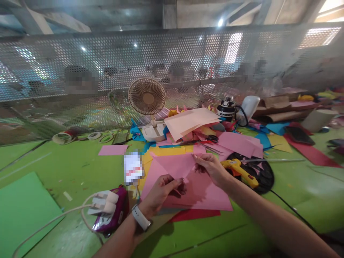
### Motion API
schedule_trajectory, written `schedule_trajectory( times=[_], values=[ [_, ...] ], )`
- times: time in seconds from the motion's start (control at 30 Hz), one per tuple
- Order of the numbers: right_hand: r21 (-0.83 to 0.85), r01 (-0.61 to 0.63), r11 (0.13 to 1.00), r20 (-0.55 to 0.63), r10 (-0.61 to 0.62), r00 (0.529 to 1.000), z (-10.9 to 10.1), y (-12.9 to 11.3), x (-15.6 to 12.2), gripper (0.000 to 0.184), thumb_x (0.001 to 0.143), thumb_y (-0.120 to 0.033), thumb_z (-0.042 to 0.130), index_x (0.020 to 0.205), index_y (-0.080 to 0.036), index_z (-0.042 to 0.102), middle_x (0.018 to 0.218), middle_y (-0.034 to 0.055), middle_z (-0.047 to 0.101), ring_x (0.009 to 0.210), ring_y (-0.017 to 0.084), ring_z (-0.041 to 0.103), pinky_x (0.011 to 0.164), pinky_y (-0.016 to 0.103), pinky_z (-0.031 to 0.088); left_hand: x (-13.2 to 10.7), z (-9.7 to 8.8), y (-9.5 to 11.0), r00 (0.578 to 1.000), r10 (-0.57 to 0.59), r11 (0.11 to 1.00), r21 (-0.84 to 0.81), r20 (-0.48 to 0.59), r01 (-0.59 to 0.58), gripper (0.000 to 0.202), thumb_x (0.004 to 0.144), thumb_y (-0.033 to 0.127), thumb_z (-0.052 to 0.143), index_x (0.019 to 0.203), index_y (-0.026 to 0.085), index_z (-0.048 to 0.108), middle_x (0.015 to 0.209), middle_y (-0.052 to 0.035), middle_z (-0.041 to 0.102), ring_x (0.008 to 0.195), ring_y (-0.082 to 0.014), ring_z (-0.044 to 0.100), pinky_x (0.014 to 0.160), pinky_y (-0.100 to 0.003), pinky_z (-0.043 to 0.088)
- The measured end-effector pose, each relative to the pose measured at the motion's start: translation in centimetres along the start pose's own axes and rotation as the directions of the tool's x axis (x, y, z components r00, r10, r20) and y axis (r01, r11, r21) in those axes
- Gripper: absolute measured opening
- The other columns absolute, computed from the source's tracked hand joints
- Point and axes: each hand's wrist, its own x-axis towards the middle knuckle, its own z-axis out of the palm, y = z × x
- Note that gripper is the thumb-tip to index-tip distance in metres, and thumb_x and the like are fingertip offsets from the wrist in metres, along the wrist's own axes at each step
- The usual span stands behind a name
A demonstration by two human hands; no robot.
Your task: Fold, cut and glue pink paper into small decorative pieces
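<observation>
A pink paper sheet [215,197] lies in front of me, on top of yellow and red sheets. My left hand [166,190], with a white watch band [141,217] at the wrist, is closed in a pinch over its middle, thumb against fingers at a pale pink paper point. Higher up, my right hand [208,166] pinches pink paper near the sheet's far edge between thumb and forefinger. My fingers partly hide the paper between them, so its exact fold is unclear. Just right of my right hand is a yellow glue gun [240,172] on a black round mat [264,177].
A phone [133,167], purple pouch [119,209], and white plug block with cables [104,202] sit left. Behind stand a small fan [147,97], scissors [211,139] and stacked paper [188,123]. A green sheet [29,211] lies far left; perforated mesh [113,53] rises behind.
</observation>
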Motion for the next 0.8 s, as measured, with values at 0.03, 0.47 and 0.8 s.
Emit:
schedule_trajectory(
  times=[0.03,0.47,0.8],
  values=[
    [0.024,0.014,1.000,-0.045,-0.013,0.999,-0.6,-0.4,0.4,0.040,0.069,-0.049,0.066,0.051,-0.013,0.063,0.043,0.0009,0.056,0.037,0.005,0.041,0.039,0.020,0.026,0.0,-0.2,0.0,1.000,0.006,1.000,-0.006,0.008,-0.006,0.024,0.077,0.032,0.063,0.070,0.010,0.066,0.068,-0.0073,0.067,0.062,-0.0139,0.061,0.058,-0.024,0.048],
    [-0.194,-0.308,0.931,0.427,0.363,0.828,-0.1,-1.8,-1.8,0.042,0.076,-0.054,0.057,0.075,-0.013,0.065,0.060,0.0036,0.065,0.048,0.012,0.058,0.041,0.020,0.037,-0.4,-1.2,-0.1,0.986,0.090,0.974,0.193,0.139,-0.117,0.021,0.071,0.030,0.067,0.075,0.009,0.066,0.066,-0.0073,0.066,0.058,-0.0135,0.059,0.059,-0.025,0.047],
    [-0.218,-0.288,0.933,0.508,0.360,0.782,0.8,-1.1,-2.4,0.049,0.084,-0.057,0.042,0.085,-0.012,0.061,0.067,0.0063,0.069,0.044,0.010,0.059,0.038,0.017,0.036,0.6,-2.5,-0.5,0.998,0.037,0.866,0.497,0.046,-0.055,0.019,0.069,0.029,0.066,0.082,0.015,0.069,0.065,-0.0019,0.065,0.060,-0.0129,0.055,0.058,-0.024,0.044]
  ],
)
